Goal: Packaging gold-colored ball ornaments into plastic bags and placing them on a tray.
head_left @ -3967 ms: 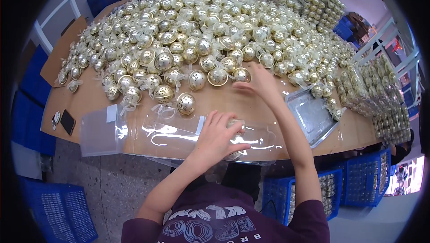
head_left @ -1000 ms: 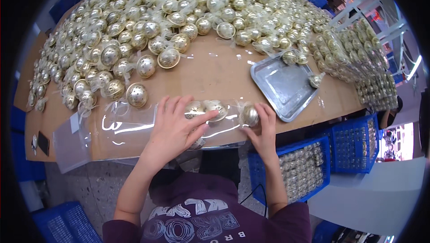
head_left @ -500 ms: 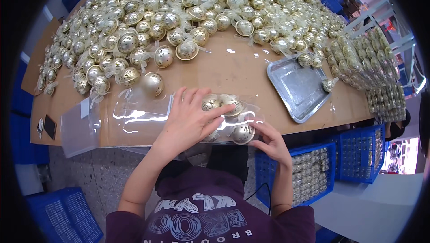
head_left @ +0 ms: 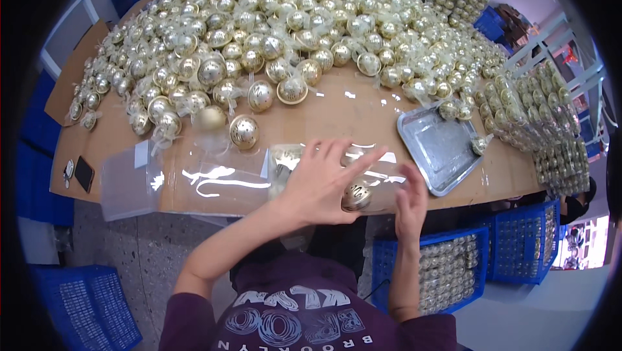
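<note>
My left hand [head_left: 321, 186] spreads over a clear plastic pack, fingers apart and thumb stretched toward the near table edge. Between its thumb and index finger shows a gold ball ornament [head_left: 356, 197] with dark markings. Left of that hand, pale shapes show through the plastic, too washed out to make out. My right hand [head_left: 411, 203] is raised beside the pack's right end, fingers apart and holding nothing visible. Beyond my hands sit a loose gold ball [head_left: 244, 131] and a blurred one [head_left: 210, 118].
A big heap of ribboned gold balls [head_left: 259, 33] covers the table's far side. A metal tray [head_left: 440, 147] stands right, near stacked packs [head_left: 528, 98]. Clear plastic sheets [head_left: 129, 186], a phone [head_left: 83, 173] and blue crates [head_left: 382, 257] with packed balls are around.
My right hand has come off the pack and lifted right. My left hand has shifted right across it. The view has shifted slightly.
</note>
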`<state>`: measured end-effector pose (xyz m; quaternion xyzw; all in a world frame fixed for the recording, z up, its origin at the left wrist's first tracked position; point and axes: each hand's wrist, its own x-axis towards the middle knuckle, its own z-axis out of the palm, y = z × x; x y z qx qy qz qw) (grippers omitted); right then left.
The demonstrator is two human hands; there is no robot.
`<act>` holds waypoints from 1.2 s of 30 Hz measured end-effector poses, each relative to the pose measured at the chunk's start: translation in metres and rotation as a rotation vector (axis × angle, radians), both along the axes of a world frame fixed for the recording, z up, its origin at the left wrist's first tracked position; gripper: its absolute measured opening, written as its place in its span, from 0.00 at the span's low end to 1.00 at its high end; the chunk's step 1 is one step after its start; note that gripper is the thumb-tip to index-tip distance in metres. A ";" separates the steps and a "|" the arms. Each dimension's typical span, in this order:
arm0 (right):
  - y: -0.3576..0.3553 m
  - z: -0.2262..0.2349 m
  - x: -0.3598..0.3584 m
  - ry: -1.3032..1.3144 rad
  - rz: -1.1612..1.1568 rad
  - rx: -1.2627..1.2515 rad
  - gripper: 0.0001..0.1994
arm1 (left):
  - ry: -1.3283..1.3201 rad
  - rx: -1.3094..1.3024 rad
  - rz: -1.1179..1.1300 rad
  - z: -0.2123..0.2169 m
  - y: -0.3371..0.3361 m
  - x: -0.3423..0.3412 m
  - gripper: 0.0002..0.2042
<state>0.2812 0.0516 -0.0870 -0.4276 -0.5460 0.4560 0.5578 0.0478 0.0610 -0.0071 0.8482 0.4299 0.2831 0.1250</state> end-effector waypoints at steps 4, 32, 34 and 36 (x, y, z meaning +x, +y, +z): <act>-0.003 0.053 -0.058 0.029 0.037 0.453 0.42 | -0.411 0.365 0.424 -0.003 -0.014 0.015 0.58; 0.054 0.178 -0.056 -0.901 0.335 0.593 0.08 | -1.470 -0.174 -0.170 0.004 0.017 -0.003 0.19; 0.056 0.184 -0.057 -0.910 0.375 0.579 0.08 | -1.467 -0.148 -0.186 0.004 0.016 -0.002 0.19; 0.058 0.181 -0.059 -0.866 0.477 0.475 0.09 | -1.447 -0.127 -0.184 0.003 0.017 -0.003 0.19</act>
